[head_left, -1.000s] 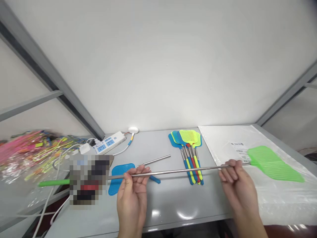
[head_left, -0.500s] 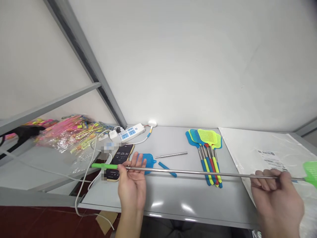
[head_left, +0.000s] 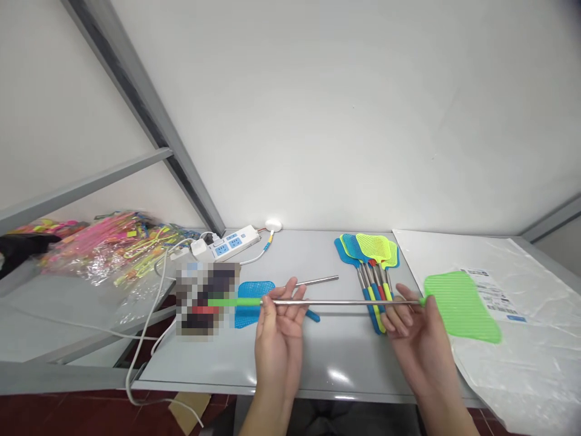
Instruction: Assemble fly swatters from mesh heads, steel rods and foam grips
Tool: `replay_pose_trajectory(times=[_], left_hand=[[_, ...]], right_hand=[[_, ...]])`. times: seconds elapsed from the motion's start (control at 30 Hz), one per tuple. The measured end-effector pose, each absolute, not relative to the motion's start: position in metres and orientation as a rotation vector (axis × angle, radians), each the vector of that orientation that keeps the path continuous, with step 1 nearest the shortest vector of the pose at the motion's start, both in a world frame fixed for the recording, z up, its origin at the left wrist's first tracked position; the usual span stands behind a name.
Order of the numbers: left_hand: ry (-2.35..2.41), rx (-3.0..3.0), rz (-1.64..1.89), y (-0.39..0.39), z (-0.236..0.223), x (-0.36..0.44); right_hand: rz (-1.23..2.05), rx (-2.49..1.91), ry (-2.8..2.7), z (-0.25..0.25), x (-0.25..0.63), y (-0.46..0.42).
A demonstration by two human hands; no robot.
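Observation:
A green fly swatter with a metal rod lies level across both hands above the table. My left hand, palm up, grips it where the green handle meets the rod, thumb on top. Near the green mesh head, my right hand holds the rod's other end between thumb and fingers. Behind my left hand lie a blue swatter head, a loose metal rod and a blue handle, partly hidden. A bunch of coloured fly swatters lies beyond my right hand.
A white plastic bag covers the table's right side. At the back left are a power strip and white cables, near a blurred phone. Plastic-wrapped colourful items lie beyond the metal frame.
My hands have come closer together, and the swatter's rod has become shorter between them. The green head has moved left, fully into view. My left hand has shifted right.

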State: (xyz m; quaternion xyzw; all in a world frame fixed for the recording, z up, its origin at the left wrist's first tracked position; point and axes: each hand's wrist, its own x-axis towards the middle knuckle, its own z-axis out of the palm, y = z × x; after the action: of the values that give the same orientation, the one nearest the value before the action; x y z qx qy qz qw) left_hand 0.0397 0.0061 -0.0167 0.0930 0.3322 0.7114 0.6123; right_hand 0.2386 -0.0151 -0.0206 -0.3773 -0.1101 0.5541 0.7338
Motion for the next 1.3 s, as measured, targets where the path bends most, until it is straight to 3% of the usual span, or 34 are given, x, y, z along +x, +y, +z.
replay_pose_trajectory(times=[0.3, 0.67, 0.93, 1.2, 1.3], left_hand=[[0.758, 0.093, 1.822, 0.02, -0.01, -0.002], [0.742, 0.101, 1.799, 0.016, -0.005, 0.067], [0.663, 0.226, 1.575, 0.001, -0.007, 0.103], [0.761, 0.655, 1.401, 0.004, -0.028, 0.065], [0.813, 0.828, 1.078, 0.001, -0.028, 0.047]], right_hand=[[0.898, -0.828, -0.271, -0.012, 0.258, -0.008], [0.774, -0.942, -0.157, -0.016, 0.19, -0.004], [0.997, -0.854, -0.197, -0.017, 0.154, -0.012], [1.034, -0.898, -0.357, -0.009, 0.208, 0.008], [1.047, -0.913, -0.445, -0.009, 0.23, 0.009]])
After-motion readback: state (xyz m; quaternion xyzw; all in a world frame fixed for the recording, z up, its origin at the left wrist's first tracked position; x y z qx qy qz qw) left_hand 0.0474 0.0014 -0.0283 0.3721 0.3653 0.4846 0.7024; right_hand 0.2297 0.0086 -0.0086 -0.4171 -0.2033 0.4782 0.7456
